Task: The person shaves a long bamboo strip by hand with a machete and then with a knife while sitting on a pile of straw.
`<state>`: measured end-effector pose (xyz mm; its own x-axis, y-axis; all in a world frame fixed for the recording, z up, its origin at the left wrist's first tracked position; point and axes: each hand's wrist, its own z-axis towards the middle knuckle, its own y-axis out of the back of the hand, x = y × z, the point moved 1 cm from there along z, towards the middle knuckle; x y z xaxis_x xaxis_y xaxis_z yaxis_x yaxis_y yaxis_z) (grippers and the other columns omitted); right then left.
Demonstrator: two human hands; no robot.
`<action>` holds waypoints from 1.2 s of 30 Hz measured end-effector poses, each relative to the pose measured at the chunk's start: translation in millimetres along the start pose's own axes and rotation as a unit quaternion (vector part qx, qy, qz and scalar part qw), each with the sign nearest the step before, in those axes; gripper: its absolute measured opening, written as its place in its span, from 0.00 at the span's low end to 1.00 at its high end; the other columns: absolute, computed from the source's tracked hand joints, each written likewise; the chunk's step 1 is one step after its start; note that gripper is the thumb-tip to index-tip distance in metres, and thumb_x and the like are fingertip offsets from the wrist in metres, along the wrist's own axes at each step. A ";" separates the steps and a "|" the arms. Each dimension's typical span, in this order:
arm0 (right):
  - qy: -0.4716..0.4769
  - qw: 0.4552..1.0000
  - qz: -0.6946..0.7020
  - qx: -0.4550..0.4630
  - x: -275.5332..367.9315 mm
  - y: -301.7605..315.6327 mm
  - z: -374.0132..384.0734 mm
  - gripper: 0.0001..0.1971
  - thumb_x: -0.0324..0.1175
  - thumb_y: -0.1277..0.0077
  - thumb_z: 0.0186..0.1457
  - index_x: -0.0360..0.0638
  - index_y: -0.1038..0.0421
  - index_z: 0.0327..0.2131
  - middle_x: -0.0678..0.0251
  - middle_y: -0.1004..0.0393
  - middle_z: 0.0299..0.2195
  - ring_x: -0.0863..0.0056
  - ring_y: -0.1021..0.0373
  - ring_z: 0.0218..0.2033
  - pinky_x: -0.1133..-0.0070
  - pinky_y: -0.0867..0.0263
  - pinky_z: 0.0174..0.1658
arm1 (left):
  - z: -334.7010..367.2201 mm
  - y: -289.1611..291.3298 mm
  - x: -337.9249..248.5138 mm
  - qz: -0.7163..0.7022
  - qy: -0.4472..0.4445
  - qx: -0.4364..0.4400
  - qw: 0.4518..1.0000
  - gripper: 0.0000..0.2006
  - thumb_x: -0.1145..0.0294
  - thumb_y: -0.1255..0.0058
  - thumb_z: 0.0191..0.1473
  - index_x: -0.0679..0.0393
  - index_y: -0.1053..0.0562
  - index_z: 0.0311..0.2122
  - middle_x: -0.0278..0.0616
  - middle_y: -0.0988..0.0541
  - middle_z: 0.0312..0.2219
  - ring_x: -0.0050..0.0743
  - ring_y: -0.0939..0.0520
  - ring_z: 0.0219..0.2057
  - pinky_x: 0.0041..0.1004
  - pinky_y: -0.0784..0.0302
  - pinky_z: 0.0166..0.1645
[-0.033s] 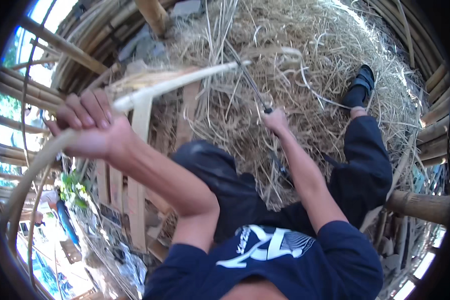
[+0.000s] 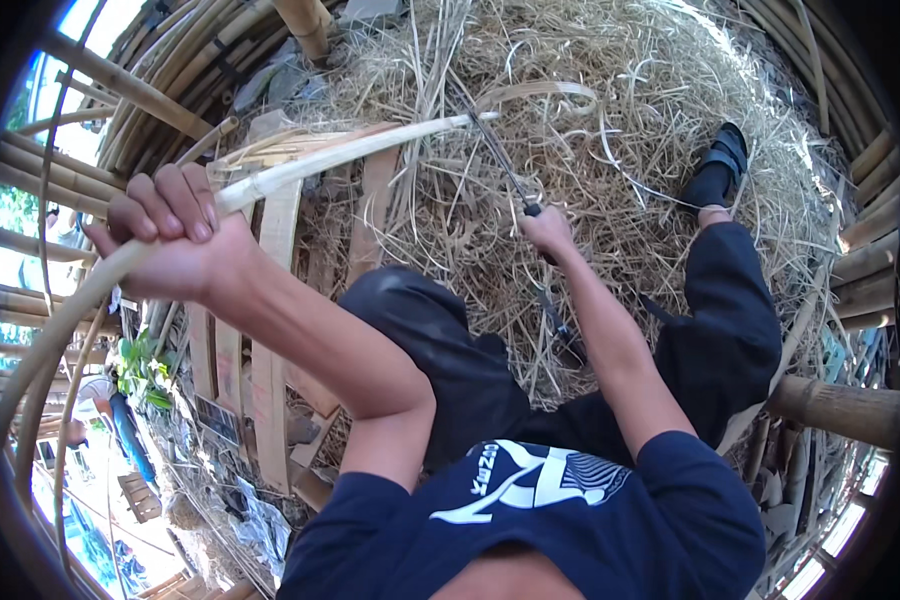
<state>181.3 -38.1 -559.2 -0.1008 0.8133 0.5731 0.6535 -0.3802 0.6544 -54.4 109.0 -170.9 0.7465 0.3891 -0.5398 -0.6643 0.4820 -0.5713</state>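
Bamboo poles (image 2: 135, 87) frame the upper left, and pale shavings (image 2: 660, 105) litter the floor at upper centre. From the left edge, a long bamboo strip (image 2: 340, 152) arcs up to the top centre, its far end beside the knife (image 2: 500, 158). At left, the left hand (image 2: 170, 225) has its fingers curled around the strip; near centre, the right hand (image 2: 547, 232) wraps its fingers about the knife's handle. The strip looks light and springy, probably smooth with splintery edges, and is best gripped mid-length, well away from the blade.
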 end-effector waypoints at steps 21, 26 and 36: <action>0.428 0.903 0.047 -0.006 124.1 59.6 -160.2 0.11 0.36 0.45 0.39 0.36 0.28 0.24 0.54 0.31 0.15 0.55 0.32 0.18 0.69 0.35 0.27 | -15.1 38.1 -80.9 -0.004 0.007 0.126 0.992 0.22 0.64 0.72 0.62 0.50 0.45 0.14 0.26 0.45 0.09 0.12 0.49 0.06 0.16 0.52 0.14; 0.099 0.995 0.030 0.013 12.8 27.9 -41.0 0.15 0.37 0.48 0.40 0.38 0.24 0.32 0.52 0.23 0.27 0.63 0.25 0.29 0.73 0.31 0.36 | -7.0 38.4 -72.0 -0.030 0.021 0.062 0.997 0.21 0.64 0.69 0.61 0.49 0.45 0.14 0.28 0.45 0.09 0.13 0.49 0.06 0.17 0.53 0.14; -0.115 0.796 0.454 0.383 6.5 -3.9 -18.9 0.07 0.25 0.52 0.42 0.44 0.41 0.18 0.74 0.46 0.11 0.83 0.47 0.10 0.82 0.46 0.13 | -6.9 42.8 -53.2 -0.090 0.059 0.095 0.990 0.23 0.55 0.74 0.63 0.49 0.45 0.15 0.27 0.45 0.10 0.13 0.50 0.06 0.19 0.57 0.14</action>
<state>163.9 -39.6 -548.7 0.7562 0.4495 0.4755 0.6537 -0.5488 -0.5210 -122.8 103.5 -170.9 0.8349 0.1956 -0.5145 -0.4941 0.6783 -0.5439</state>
